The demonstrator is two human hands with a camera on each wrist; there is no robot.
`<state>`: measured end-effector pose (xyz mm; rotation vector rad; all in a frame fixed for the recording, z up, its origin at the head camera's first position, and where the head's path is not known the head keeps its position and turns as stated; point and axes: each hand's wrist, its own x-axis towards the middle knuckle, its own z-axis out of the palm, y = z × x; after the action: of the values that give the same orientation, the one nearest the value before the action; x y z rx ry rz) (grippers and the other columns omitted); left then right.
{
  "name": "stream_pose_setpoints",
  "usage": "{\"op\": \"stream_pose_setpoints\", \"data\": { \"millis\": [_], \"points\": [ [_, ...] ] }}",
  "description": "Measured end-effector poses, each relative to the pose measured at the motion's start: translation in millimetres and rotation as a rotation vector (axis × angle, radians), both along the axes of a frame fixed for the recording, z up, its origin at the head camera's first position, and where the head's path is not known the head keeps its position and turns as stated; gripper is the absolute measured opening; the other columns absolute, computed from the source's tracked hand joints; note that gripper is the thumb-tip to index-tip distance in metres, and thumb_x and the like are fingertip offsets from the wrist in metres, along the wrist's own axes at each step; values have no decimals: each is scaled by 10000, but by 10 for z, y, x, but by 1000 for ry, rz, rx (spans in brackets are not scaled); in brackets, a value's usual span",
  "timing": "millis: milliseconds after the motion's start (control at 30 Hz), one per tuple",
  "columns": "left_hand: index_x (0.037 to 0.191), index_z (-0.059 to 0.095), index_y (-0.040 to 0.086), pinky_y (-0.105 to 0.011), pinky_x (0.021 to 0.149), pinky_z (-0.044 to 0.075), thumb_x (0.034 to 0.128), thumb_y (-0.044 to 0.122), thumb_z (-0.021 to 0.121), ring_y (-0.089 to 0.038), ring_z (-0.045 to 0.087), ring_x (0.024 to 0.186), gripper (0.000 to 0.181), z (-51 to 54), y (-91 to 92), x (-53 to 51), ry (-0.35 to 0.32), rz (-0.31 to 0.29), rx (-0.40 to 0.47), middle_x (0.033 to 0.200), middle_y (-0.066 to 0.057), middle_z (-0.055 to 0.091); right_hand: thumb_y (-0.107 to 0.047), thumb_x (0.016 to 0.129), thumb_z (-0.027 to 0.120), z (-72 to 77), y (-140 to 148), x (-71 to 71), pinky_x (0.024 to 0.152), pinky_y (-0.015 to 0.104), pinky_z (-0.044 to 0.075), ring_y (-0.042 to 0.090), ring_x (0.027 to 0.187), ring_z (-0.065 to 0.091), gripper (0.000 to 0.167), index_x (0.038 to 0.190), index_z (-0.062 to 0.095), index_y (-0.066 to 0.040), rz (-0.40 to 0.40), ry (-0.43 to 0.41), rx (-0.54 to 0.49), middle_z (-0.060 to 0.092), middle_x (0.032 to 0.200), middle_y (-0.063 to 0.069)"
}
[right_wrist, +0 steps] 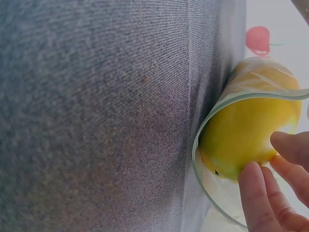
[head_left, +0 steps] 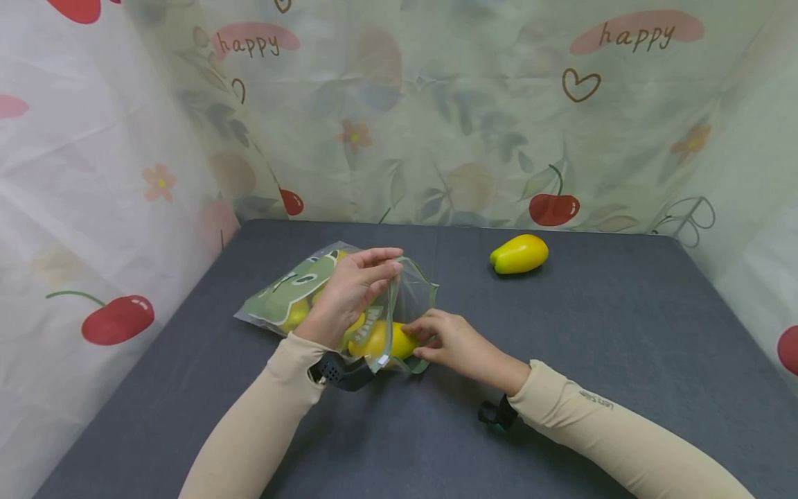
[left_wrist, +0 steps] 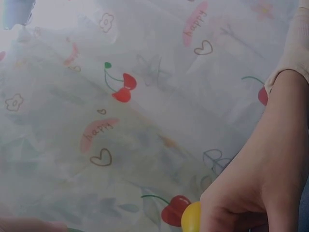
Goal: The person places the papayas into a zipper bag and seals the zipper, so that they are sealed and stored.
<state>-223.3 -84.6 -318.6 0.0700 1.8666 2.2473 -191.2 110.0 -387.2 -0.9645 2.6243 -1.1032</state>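
Clear bag, part filled: one yellow fruit at the mouth, one outside

Left hand (head_left: 349,287): grasping; thumb and fingers hold up the rim at the bag's mouth. Dark wristband (head_left: 346,372) on the wrist below.

Right hand (head_left: 458,343): grasping; thumb and fingertips set about the end of a fruit.

Bag (head_left: 299,281), one: see-through, green animal print; lies under and left of the left hand, mouth open toward the right hand.

Mouth fruit (right_wrist: 241,137), one: yellow; just left of the right hand, most of its length within the bag.

Bagged fruit (head_left: 294,315), several: yellow; under and left of the left hand. Count uncertain, print and hand covering part.

Loose fruit (head_left: 519,254), one: yellow, greenish at one tip; on the dark table (head_left: 598,319), beyond the right hand and well apart from it.

Progress, as judged: bagging well advanced. Done, several pieces inside; nearly done, the mouth fruit; outstanding, the loose fruit, with the mouth unsealed.
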Motion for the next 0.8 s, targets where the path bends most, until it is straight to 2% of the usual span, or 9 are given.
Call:
{"op": "stream_pose_setpoints", "data": {
  "millis": [167, 367, 633, 800],
  "points": [
    [1292, 566, -39, -150, 757, 515, 945, 33, 597, -79, 602, 841, 356, -9, -1, -13, 0, 1, 2, 1014, 27, 603, -94, 876, 711, 3, -1, -5, 767, 232, 555, 208, 960, 650, 363, 1231, 648, -51, 7, 8, -2, 627, 1109, 66],
    [1291, 571, -32, -156, 769, 516, 939, 38, 609, -93, 598, 864, 361, -24, -3, -23, -8, 12, -5, 1014, 17, 600, -98, 877, 711, 19, 18, 14, 781, 236, 557, 219, 980, 652, 353, 1222, 651, -59, -12, -31, -3, 627, 1134, 67],
    [1279, 584, -19, -165, 769, 519, 938, 40, 612, -97, 600, 857, 348, -34, -1, -23, -5, 24, -10, 1017, 10, 608, -73, 872, 709, 143, 150, 13, 904, 415, 540, 289, 1062, 637, 366, 1230, 634, -59, -51, -35, -80, 623, 1200, 115],
    [1287, 575, -31, -162, 776, 519, 938, 37, 610, -88, 603, 856, 358, -30, -3, -23, -7, 20, 0, 1058, 14, 607, -84, 869, 715, 266, 280, -30, 937, 444, 520, 292, 1088, 626, 368, 1228, 636, -110, -129, -15, -102, 619, 1223, 92]
  ]
}}
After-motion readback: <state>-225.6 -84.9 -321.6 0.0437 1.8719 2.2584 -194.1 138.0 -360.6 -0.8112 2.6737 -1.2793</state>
